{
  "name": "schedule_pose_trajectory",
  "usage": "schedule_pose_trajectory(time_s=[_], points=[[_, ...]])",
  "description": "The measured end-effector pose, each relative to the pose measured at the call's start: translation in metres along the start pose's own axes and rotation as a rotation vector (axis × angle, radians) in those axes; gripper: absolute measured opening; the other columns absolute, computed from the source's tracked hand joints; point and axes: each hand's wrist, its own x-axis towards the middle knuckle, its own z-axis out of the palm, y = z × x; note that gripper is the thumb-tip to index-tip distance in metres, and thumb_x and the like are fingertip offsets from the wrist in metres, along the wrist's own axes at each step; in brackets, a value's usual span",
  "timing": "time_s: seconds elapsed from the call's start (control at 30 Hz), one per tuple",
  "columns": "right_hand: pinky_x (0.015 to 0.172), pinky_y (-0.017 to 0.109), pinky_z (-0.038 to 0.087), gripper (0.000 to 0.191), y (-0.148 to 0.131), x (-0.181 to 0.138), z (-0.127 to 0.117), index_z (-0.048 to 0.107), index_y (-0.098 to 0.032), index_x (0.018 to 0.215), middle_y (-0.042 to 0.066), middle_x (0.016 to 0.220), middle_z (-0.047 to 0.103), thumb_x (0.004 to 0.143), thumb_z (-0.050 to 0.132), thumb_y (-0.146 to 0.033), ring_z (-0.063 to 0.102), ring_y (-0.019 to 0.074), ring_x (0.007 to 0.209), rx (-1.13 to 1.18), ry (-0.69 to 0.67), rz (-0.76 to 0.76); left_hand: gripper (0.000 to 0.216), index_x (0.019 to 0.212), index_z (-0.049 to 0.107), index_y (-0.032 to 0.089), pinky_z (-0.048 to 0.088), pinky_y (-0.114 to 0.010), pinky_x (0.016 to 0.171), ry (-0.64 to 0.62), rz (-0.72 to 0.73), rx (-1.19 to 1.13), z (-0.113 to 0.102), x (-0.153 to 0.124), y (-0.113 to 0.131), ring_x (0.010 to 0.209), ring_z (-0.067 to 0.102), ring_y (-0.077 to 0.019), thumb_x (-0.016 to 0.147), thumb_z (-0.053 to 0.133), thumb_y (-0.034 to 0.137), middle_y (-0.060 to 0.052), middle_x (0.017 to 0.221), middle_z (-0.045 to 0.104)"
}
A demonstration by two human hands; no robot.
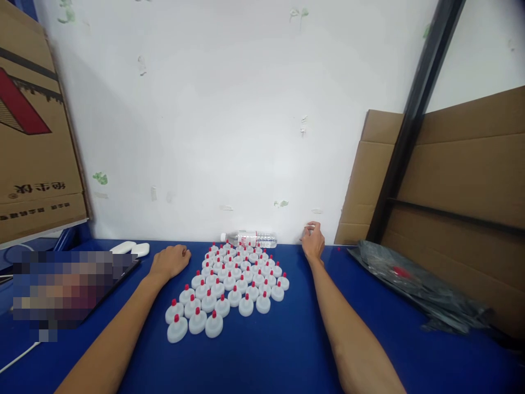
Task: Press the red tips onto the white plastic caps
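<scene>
Several white caps with red tips [229,284] stand in neat rows on the blue table [287,345], between my two forearms. My left hand [170,260] rests on the table just left of the rows, fingers curled under, with nothing visible in it. My right hand [313,241] is at the far edge by the wall, right of the rows, fingers pinched on a small white piece that looks like one of the caps. A clear plastic water bottle [251,238] lies on its side behind the caps.
A white wall [229,126] closes the back. Cardboard boxes stand at left [36,137] and right [459,186]. A dark plastic bag [414,282] lies at right. Two white oval objects [131,248] and a blurred flat item [65,290] lie at left.
</scene>
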Motion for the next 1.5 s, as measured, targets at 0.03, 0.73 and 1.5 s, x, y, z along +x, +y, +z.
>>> schedule_pose_trajectory(time_s=[0.03, 0.73, 1.5], points=[[0.073, 0.033, 0.050, 0.033, 0.0003, 0.0000, 0.0000, 0.057, -0.016, 0.116, 0.004, 0.098, 0.063, 0.098, 0.051, -0.043, 0.060, 0.0152, 0.077, 0.003, -0.001, 0.003, 0.041, 0.086, 0.067, 0.019, 0.050, -0.045, 0.079, 0.000, 0.000, 0.002, 0.0000, 0.0001, 0.0000, 0.098, 0.067, -0.0374, 0.088, 0.031, 0.039, -0.017, 0.099, 0.072], [0.075, 0.035, 0.054, 0.029, 0.0016, 0.0000, 0.0001, 0.060, -0.015, 0.113, 0.004, 0.100, 0.065, 0.097, 0.055, -0.038, 0.064, 0.0149, 0.079, 0.046, -0.019, 0.066, 0.040, 0.086, 0.067, 0.019, 0.050, -0.043, 0.078, 0.006, -0.006, -0.001, -0.0009, -0.0013, 0.0011, 0.097, 0.068, -0.0362, 0.088, 0.032, 0.037, -0.018, 0.099, 0.073], [0.078, 0.036, 0.055, 0.026, 0.0034, -0.0011, -0.0017, 0.062, -0.015, 0.111, 0.005, 0.103, 0.065, 0.097, 0.057, -0.036, 0.065, 0.0163, 0.086, -0.030, -0.055, 0.147, 0.041, 0.085, 0.066, 0.019, 0.049, -0.044, 0.077, -0.006, 0.002, 0.011, -0.0007, 0.0002, 0.0001, 0.096, 0.067, -0.0368, 0.088, 0.031, 0.039, -0.017, 0.097, 0.073]])
